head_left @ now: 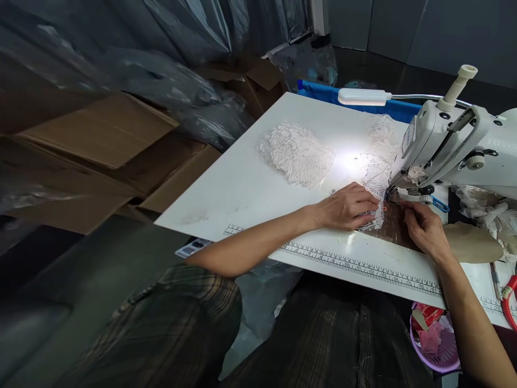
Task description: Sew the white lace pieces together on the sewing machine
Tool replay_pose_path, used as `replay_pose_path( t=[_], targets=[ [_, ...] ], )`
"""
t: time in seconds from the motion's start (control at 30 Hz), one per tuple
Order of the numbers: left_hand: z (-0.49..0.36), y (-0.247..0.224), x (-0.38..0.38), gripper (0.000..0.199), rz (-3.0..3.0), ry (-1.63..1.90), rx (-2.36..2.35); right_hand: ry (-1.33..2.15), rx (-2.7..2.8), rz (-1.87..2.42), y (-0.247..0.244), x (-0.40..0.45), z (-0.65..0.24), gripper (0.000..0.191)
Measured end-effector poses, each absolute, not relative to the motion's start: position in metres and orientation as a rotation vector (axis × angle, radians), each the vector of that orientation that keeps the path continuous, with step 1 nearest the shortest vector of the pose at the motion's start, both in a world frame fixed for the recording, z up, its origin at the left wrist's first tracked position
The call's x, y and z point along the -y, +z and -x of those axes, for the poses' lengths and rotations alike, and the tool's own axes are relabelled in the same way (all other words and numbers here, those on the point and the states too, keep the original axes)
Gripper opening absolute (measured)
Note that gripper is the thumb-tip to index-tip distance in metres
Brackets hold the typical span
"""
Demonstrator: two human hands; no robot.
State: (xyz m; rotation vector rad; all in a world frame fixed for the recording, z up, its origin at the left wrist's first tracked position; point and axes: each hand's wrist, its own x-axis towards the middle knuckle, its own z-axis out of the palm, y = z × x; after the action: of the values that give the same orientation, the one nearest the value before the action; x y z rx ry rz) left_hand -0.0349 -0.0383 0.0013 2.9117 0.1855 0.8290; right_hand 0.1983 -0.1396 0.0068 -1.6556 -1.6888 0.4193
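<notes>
White lace (pixel 378 216) runs under the presser foot of a white sewing machine (pixel 444 140). On its left side, my left hand (pixel 353 207) is closed over the lace, fingers bent and pressed to the table; the thumb is mostly hidden. Just right of the needle area (pixel 391 195), my right hand (pixel 426 229) is closed in a pinch close to the presser foot. What lies between its fingertips is too small to make out. More lace (pixel 379 156) lies bunched behind the needle, and a gathered lace pile (pixel 297 153) rests farther left.
A white table (pixel 226 188) carries a printed ruler (pixel 347 264) along its front edge. A lit lamp (pixel 363 97) hangs by the machine head. Red-handled scissors (pixel 509 302) and a beige piece (pixel 472 242) lie right. A purple basket (pixel 440 355) stands below; cardboard boxes (pixel 100 129) stand left.
</notes>
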Motion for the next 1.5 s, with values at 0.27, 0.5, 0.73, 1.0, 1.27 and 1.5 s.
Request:
replay_pose_path(
  t=[0.27, 0.5, 0.73, 1.0, 1.27, 1.5],
  targets=[
    [0.034, -0.002, 0.040, 0.020, -2.885, 0.725, -0.115, 0.345, 1.930, 1.524, 0.014, 0.143, -0.197, 0.030],
    [0.029, -0.006, 0.041, 0.022, -2.798, 1.026, -0.180, 0.378, 2.296, 1.368, 0.014, 0.149, -0.196, 0.034],
    [0.028, -0.006, 0.041, 0.023, -2.872, 0.950, -0.124, 0.351, 2.318, 1.409, 0.012, 0.150, -0.196, 0.034],
    [0.028, -0.010, 0.040, 0.022, -2.948, 0.958, -0.121, 0.339, 2.322, 1.405, 0.014, 0.150, -0.196, 0.034],
    [0.030, -0.011, 0.044, 0.020, -2.997, 0.812, -0.228, 0.333, 2.333, 1.387, 0.015, 0.149, -0.196, 0.035],
    [0.034, -0.012, 0.044, 0.016, -3.059, 0.800, -0.084, 0.405, 2.308, 1.404, 0.018, 0.149, -0.196, 0.034]
  ],
)
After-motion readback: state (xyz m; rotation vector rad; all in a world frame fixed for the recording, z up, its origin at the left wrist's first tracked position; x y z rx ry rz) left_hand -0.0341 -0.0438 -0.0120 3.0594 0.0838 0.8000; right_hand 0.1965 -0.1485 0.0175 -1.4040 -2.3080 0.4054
